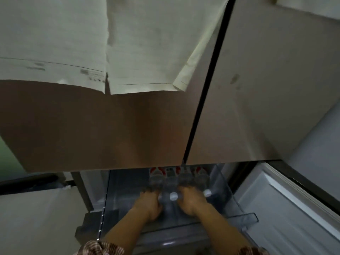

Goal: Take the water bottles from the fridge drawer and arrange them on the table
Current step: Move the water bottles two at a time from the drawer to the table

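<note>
Several clear water bottles with red labels and white caps lie side by side in the open fridge drawer, caps toward me. My left hand is wrapped around the neck of the leftmost bottle. My right hand grips the neck of another bottle. Between my hands lies a free bottle showing its white cap. One more bottle lies at the far right. The table is out of sight.
The closed upper fridge doors fill the view above the drawer, with paper sheets stuck on the left door. A pale cabinet front stands at the left; a white panel runs along the right.
</note>
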`<state>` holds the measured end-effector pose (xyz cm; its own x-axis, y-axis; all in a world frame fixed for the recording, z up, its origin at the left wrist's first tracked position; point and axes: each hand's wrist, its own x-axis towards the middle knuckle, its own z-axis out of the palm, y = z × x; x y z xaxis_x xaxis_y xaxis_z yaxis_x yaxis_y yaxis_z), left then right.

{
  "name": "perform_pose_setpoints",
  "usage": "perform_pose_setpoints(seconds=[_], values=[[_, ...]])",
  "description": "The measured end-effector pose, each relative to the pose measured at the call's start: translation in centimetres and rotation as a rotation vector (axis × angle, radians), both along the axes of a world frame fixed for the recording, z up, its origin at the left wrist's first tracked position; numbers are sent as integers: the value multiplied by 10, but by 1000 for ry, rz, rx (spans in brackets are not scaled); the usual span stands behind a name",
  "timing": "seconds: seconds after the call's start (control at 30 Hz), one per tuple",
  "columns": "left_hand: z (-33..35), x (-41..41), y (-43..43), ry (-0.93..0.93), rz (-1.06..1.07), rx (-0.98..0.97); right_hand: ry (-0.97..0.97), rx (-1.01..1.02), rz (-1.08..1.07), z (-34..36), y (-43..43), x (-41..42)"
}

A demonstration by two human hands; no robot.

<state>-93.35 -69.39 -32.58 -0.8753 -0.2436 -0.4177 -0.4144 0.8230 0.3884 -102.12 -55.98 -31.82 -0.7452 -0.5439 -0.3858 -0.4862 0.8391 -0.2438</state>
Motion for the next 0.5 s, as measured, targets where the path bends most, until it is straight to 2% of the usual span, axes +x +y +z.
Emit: perform_pose_setpoints(seconds=[0.23, 0.5], values=[[-20, -27, -3, -100, -36, -4, -120, 19, 82, -40, -12, -23], [-29, -35, -4, -92, 23, 39, -211, 61, 103, -55, -24, -32]])
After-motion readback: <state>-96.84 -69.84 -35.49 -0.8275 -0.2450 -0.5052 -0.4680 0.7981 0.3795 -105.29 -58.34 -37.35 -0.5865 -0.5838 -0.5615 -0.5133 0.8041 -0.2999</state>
